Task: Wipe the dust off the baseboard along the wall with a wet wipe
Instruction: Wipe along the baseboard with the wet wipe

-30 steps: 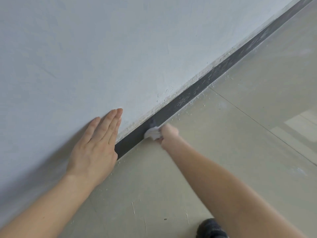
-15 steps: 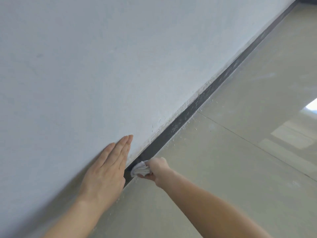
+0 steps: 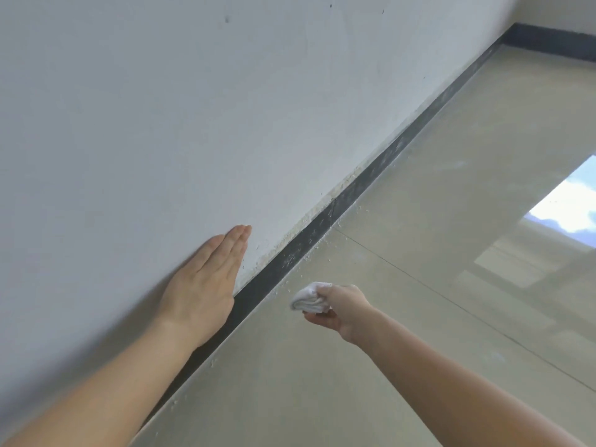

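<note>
A dark baseboard (image 3: 325, 229) runs diagonally from lower left to the far corner at upper right, streaked with pale dust further along. My left hand (image 3: 206, 279) lies flat with straight fingers on the white wall (image 3: 193, 124) just above the baseboard. My right hand (image 3: 338, 309) grips a folded white wet wipe (image 3: 308, 298). The wipe is held over the floor, a short way off the baseboard and not touching it.
Glossy beige floor tiles (image 3: 419, 285) spread to the right, with white crumbs along the baseboard's foot. A bright window reflection (image 3: 567, 204) shows on the floor at right. A second dark baseboard (image 3: 554, 41) meets the first at the far corner.
My right hand has pulled the wipe off the baseboard and out over the floor. The view has tilted up, showing more of the wall and the far corner. My left hand stays flat on the wall.
</note>
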Motion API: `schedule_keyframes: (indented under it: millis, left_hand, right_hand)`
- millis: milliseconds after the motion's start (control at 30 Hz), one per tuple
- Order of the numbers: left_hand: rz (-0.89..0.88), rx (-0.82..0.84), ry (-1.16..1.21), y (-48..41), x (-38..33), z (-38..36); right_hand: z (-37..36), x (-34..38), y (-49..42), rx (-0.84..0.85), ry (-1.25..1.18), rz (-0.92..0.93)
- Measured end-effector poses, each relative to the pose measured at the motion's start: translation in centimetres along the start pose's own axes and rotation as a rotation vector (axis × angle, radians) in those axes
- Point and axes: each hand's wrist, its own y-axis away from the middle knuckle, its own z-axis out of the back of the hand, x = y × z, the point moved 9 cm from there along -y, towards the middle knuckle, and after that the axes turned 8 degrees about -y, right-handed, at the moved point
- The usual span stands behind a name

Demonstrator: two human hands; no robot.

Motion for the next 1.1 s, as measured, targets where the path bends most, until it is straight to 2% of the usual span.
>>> schedule_keyframes:
  millis: [167, 333, 500, 633, 700, 767, 833, 967, 1033, 1100]
  left_hand:
    - [-0.04, 0.108, -0.127, -2.6, -0.2, -0.6]
    - [-0.09, 0.248, -0.159, -2.0, -0.2, -1.1]
    - [-0.174, 0.414, -0.186, -2.0, -0.3, -0.6]
    - [-0.179, 0.472, -0.088, -2.5, -0.5, -0.2]
    - [-0.177, 0.449, -0.083, -3.1, -0.4, 0.9]
    - [-0.166, 0.376, -0.117, -3.8, 0.5, 1.8]
    - [-0.077, 0.227, -0.07, -4.7, 2.0, 2.7]
    - [-0.062, 0.141, 0.027, -6.0, 2.6, 2.9]
    - [-0.039, 0.133, 0.055, -6.4, 2.7, 2.9]
    - [-0.023, 0.143, 0.095, -6.2, 2.6, 2.8]
  right_hand:
    - [-3.9, -2.5, -2.7, 0.137, -0.065, -0.11]
    - [-8.9, -6.6, -2.5, 0.26, -0.14, -0.384]
    - [-7.2, -0.8, -5.2, 0.118, -0.276, -0.289]
    - [-4.1, 4.7, -6.8, 0.096, -0.312, -0.155]
    - [-2.1, 5.6, -7.4, 0.008, -0.366, -0.098]
    - [-0.5, 4.6, -7.0, -0.068, -0.35, -0.121]
    - [-0.8, 2.3, -6.4, -0.01, -0.283, -0.191]
    - [-4.1, -3.8, -4.8, 0.192, -0.163, -0.399]
    - [-5.7, -4.8, -4.6, 0.253, -0.153, -0.422]
    - [-6.3, -4.3, -5.0, 0.247, -0.177, -0.403]
